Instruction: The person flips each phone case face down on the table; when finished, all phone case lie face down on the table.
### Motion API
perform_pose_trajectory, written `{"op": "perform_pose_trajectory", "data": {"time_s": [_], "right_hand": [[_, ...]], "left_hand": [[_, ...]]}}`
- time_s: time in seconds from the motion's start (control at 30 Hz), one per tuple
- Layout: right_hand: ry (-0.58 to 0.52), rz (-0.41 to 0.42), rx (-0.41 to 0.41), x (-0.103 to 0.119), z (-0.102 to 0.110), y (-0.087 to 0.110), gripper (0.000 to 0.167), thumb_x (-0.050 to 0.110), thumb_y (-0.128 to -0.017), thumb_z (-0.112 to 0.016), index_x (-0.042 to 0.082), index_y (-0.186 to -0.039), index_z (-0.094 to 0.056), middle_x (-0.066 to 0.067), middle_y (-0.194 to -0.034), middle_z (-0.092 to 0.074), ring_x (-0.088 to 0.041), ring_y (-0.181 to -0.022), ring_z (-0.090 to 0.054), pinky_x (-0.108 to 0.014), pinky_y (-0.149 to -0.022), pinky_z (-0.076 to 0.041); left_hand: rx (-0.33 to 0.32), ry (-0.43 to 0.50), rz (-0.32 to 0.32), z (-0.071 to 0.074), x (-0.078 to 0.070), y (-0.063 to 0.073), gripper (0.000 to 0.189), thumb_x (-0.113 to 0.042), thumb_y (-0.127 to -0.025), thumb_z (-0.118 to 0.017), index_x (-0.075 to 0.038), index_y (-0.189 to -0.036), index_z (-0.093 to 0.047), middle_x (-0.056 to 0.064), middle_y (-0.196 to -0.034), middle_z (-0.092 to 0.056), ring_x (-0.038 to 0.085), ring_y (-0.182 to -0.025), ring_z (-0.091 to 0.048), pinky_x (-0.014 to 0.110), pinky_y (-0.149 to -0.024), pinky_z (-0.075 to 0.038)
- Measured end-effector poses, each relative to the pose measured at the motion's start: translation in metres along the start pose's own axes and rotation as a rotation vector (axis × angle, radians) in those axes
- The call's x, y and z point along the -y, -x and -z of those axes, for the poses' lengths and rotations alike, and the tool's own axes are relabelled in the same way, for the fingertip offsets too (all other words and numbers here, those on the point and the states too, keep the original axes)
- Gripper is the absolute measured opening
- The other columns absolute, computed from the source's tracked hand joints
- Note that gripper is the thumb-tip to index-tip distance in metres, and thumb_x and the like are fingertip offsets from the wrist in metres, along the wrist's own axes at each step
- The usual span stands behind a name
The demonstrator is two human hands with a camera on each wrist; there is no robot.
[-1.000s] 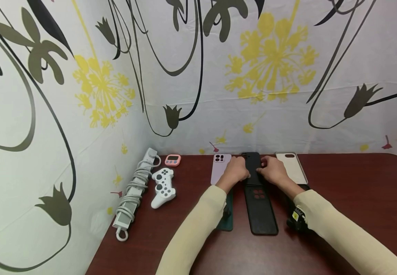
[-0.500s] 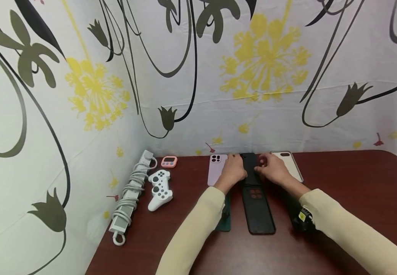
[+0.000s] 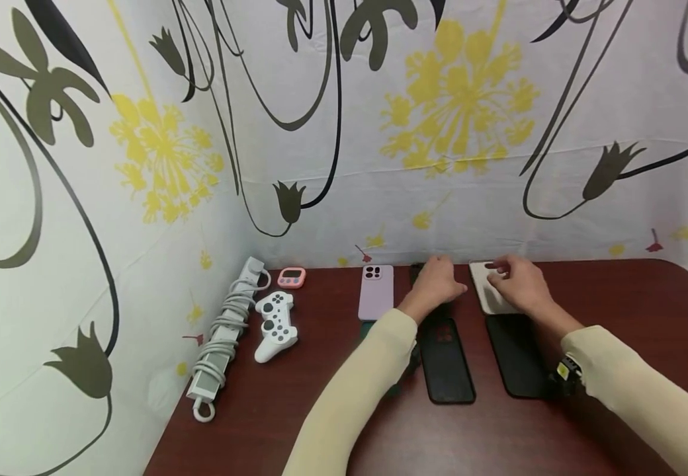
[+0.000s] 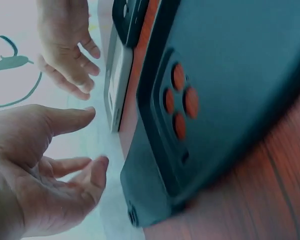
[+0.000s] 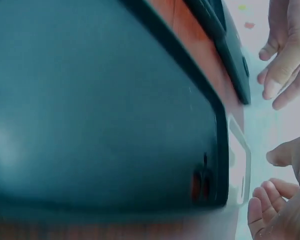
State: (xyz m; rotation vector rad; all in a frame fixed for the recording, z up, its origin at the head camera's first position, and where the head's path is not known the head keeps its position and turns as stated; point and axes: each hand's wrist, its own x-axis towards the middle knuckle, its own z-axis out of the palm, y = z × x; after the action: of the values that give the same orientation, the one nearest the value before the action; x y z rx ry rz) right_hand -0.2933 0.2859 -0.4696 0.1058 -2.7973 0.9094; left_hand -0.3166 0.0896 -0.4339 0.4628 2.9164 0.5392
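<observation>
My left hand (image 3: 439,281) hovers over the far black phone case (image 3: 417,271), largely covering it in the head view. In the left wrist view that hand (image 4: 45,172) has thumb and fingers spread, apart from the case (image 4: 145,175). A nearer black phone case (image 3: 448,363) with several round camera holes lies in line with it. My right hand (image 3: 519,284) is above the off-white phone case (image 3: 491,297), its fingers loosely bent around nothing in the right wrist view. Another black phone case (image 3: 516,357) lies just in front of the off-white one.
A lilac phone case (image 3: 376,294) lies left of my left hand, and a green case (image 3: 368,328) sits partly under my left forearm. Farther left are a white game controller (image 3: 276,327), a pink timer (image 3: 292,277) and a cord-wrapped power strip (image 3: 231,330). Patterned cloth (image 3: 320,152) rises behind the table.
Both hands have left the sides of the far black case. The left hand has moved right, over it; the right hand has shifted right, over the off-white case, uncovering the black case in front.
</observation>
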Motion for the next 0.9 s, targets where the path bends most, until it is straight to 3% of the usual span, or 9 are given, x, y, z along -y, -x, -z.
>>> {"op": "perform_pose_trajectory", "data": {"time_s": [0.1,0.23,0.4,0.5,0.67,0.73,0.87,0.9], "right_hand": [[0.015,-0.013,-0.017,-0.01,0.006,-0.001,0.044,0.02,-0.102,-0.066,-0.012,-0.131,-0.061,-0.033,-0.116,-0.064,-0.047,-0.101,-0.064,-0.061,-0.08,-0.053],[0.025,-0.045,-0.023,-0.022,0.011,0.0,0.044,0.023,-0.103,-0.064,-0.012,-0.13,-0.06,-0.032,-0.114,-0.064,-0.046,-0.1,-0.063,-0.06,-0.079,-0.053],[0.031,-0.102,0.019,-0.036,0.014,0.002,0.049,0.029,-0.104,-0.062,-0.013,-0.13,-0.058,-0.034,-0.117,-0.065,-0.049,-0.103,-0.063,-0.058,-0.081,-0.053],[-0.04,-0.149,0.09,-0.043,0.016,0.003,0.056,0.034,-0.107,-0.059,-0.012,-0.138,-0.055,-0.036,-0.125,-0.064,-0.044,-0.103,-0.07,-0.052,-0.079,-0.059],[-0.217,-0.211,0.212,-0.052,0.022,0.004,0.067,0.042,-0.11,-0.055,-0.011,-0.148,-0.048,-0.039,-0.139,-0.058,-0.037,-0.107,-0.076,-0.044,-0.085,-0.066],[-0.23,-0.212,0.224,-0.053,0.023,0.004,0.067,0.043,-0.108,-0.058,-0.011,-0.147,-0.049,-0.037,-0.136,-0.061,-0.031,-0.103,-0.077,-0.04,-0.085,-0.066],[-0.194,-0.194,0.216,-0.054,0.022,0.003,0.063,0.04,-0.104,-0.066,-0.009,-0.143,-0.054,-0.027,-0.123,-0.069,-0.01,-0.088,-0.073,-0.027,-0.074,-0.062],[-0.19,-0.188,0.217,-0.054,0.022,0.002,0.063,0.038,-0.104,-0.068,-0.009,-0.143,-0.054,-0.024,-0.119,-0.07,-0.007,-0.086,-0.07,-0.024,-0.072,-0.06]], "left_hand": [[0.018,0.051,-0.019,-0.005,-0.009,-0.004,0.051,-0.041,-0.1,-0.074,-0.017,-0.142,-0.058,0.002,-0.138,-0.064,0.016,-0.118,-0.066,0.03,-0.093,-0.059],[0.037,0.093,0.011,-0.011,-0.019,-0.009,0.042,-0.039,-0.099,-0.076,-0.018,-0.133,-0.061,0.0,-0.115,-0.07,0.014,-0.09,-0.068,0.029,-0.07,-0.055],[0.043,0.112,0.093,-0.02,-0.032,-0.014,0.047,-0.04,-0.096,-0.079,-0.019,-0.134,-0.062,-0.001,-0.114,-0.071,0.015,-0.094,-0.07,0.028,-0.072,-0.056],[0.054,0.154,0.133,-0.025,-0.038,-0.017,0.043,-0.039,-0.095,-0.08,-0.019,-0.131,-0.065,-0.001,-0.096,-0.075,0.015,-0.083,-0.074,0.025,-0.065,-0.057],[0.082,0.242,0.183,-0.026,-0.045,-0.017,0.02,-0.033,-0.096,-0.08,-0.015,-0.101,-0.074,0.0,-0.069,-0.067,0.015,-0.061,-0.074,0.023,-0.05,-0.055],[0.083,0.261,0.183,-0.026,-0.045,-0.017,0.019,-0.029,-0.095,-0.08,-0.013,-0.089,-0.075,0.002,-0.07,-0.068,0.016,-0.06,-0.074,0.023,-0.049,-0.056],[0.078,0.273,0.187,-0.03,-0.045,-0.02,0.017,-0.022,-0.093,-0.081,-0.011,-0.083,-0.074,0.005,-0.068,-0.069,0.017,-0.055,-0.072,0.026,-0.047,-0.056],[0.059,0.25,0.194,-0.038,-0.044,-0.027,0.017,-0.023,-0.092,-0.082,-0.012,-0.081,-0.074,0.004,-0.066,-0.069,0.016,-0.052,-0.07,0.026,-0.046,-0.055]]}}
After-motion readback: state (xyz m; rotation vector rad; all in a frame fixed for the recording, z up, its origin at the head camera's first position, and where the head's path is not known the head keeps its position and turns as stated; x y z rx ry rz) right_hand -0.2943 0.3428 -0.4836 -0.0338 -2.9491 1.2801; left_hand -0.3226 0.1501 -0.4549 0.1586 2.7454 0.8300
